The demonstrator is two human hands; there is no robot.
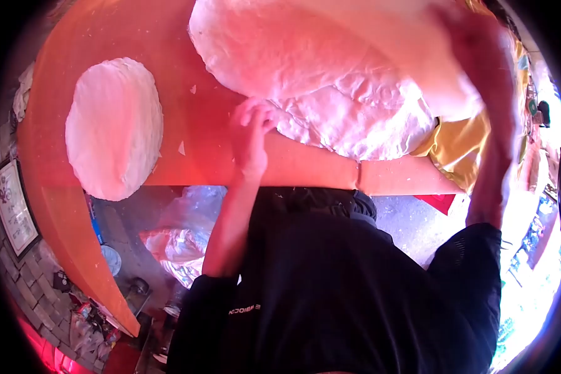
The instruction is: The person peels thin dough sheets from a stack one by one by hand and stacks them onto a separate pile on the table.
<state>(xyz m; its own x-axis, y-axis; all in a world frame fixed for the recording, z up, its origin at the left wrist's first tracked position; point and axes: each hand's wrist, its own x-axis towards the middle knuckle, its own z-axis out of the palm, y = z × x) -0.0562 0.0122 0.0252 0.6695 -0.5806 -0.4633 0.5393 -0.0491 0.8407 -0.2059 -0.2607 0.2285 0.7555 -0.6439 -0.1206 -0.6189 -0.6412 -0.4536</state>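
My left hand (251,138) is at the near left edge of a broad pile of pale, thin sheets (355,124) that look like flatbread or rolled dough. Its fingers are loosely bent and slightly apart, right by the edge, with nothing visible in them. Far right, my right hand (458,28) is smeared by motion over the pile. A pale sheet (386,37) beneath it is blurred too, and whether the fingers grip it is hidden. A smaller oval sheet (113,128) lies flat to the left of my left hand.
The orange table (193,149) curves around me, with small pale scraps on it. Yellow shiny cloth (461,146) lies at the right under the pile. Below the table are a clear plastic bag (181,243) and a red item (438,202). A framed sheet (14,206) stands far left.
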